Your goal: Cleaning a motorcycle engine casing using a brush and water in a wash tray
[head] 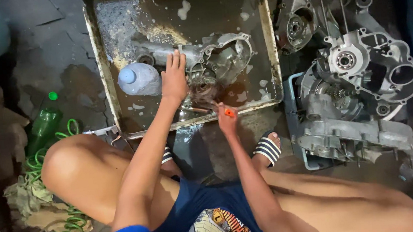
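This looks like a small engine repair workshop, worked at floor level. Ahead of the hands sits a grimy metal wash tray (106, 75) with an engine casing (221, 56) in murky liquid. To their right lie stripped crankcase halves (360, 69); to their left, a coiled green air hose (48, 163) on cracked concrete floor (58, 39).

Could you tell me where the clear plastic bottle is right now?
The clear plastic bottle lies in the metal tray, at its left side, just left of the left hand.
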